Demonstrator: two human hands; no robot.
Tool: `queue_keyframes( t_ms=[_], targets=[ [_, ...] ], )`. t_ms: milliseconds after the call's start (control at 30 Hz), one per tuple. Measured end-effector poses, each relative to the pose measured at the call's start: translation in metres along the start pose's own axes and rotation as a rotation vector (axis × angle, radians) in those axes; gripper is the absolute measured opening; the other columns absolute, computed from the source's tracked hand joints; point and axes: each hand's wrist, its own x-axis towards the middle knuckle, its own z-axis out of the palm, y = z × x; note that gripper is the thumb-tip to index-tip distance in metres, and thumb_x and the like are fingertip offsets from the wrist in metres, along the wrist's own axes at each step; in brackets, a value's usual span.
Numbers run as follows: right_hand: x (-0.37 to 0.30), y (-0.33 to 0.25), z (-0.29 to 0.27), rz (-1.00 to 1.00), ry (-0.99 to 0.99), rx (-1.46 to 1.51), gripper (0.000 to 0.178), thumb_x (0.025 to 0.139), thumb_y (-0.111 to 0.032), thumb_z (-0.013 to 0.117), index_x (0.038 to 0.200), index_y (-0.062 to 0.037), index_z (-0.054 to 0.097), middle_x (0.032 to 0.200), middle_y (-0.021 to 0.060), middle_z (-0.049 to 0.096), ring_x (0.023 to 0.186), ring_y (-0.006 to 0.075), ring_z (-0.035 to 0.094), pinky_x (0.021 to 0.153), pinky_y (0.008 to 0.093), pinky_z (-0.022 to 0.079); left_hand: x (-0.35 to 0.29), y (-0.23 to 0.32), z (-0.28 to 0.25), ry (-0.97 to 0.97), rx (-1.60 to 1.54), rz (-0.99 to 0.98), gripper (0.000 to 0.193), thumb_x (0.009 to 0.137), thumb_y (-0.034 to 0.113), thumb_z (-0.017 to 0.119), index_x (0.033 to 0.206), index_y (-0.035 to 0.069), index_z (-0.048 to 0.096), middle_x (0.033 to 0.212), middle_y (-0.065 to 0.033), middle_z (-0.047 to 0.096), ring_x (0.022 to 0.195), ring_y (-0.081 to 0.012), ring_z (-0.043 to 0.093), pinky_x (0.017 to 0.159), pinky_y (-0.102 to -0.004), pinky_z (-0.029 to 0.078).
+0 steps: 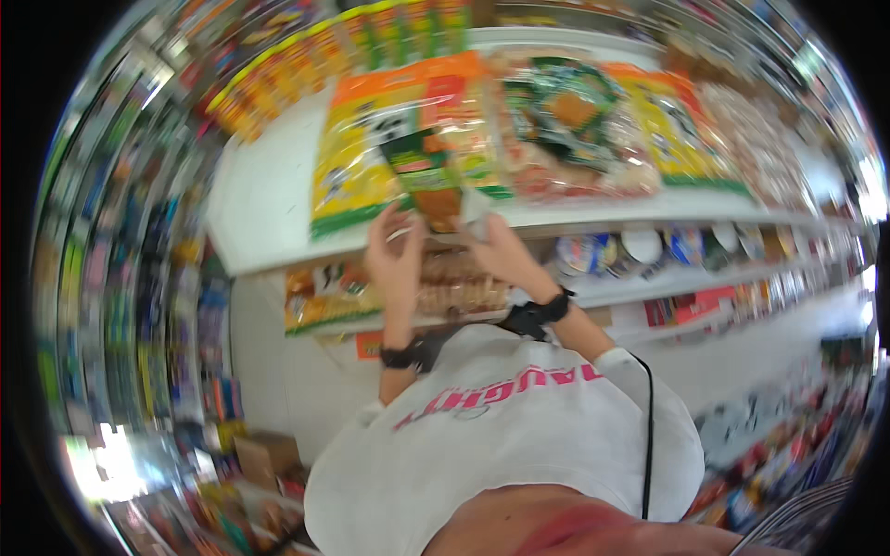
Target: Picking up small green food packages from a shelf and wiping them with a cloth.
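Note:
A small green packet (426, 181) with a brown-orange lower part is held over the front of a white shelf. My left hand (397, 255) has its curled fingers at the packet's lower left corner. My right hand (505, 255) pinches its lower right side, where a whitish patch shows; blur hides whether that is part of the packet. Behind the packet lies a large yellow and orange bag (357, 153) with a green lower edge. To its right, green packets (570, 107) rest on a clear bag of pale pinkish pieces (630, 171).
The white shelf (264, 199) also bears a row of yellow packets (287, 79) at the back and another yellow bag (672, 120). On the shelf below are round tubs (640, 248) and bagged brown goods (454, 283). Packed racks (120, 278) line the left, with a cardboard box (267, 456) low down.

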Motion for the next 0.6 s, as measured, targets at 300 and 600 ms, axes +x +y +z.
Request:
queue_keyframes(
  t_ms=[300,600],
  targets=[
    [-0.005,-0.052,0.001,-0.538,-0.079,-0.330,0.066,0.090,-0.009,0.063,0.149,-0.0008,0.037,0.159,0.0229,0.026,0.143,0.0426,0.032,0.118,0.0416,0.029,-0.005,-0.016,0.009,-0.040,-0.298,-0.211,0.050,0.104,0.032,0.058,0.139,-0.003,0.051,0.130,-0.0079,0.061,0.115,-0.0147,0.057,0.094,-0.0289,0.048],
    [0.003,0.004,0.010,0.255,0.060,0.752,0.055,0.101,-0.018,0.061,0.148,-0.0007,0.039,0.137,0.0126,0.054,0.126,0.0225,0.052,0.103,0.0347,0.044,-0.021,0.014,-0.005,-0.122,-0.190,0.013,0.037,0.101,0.022,0.062,0.129,-0.003,0.057,0.122,-0.0055,0.064,0.112,-0.0136,0.057,0.099,-0.0289,0.043]
  ],
)
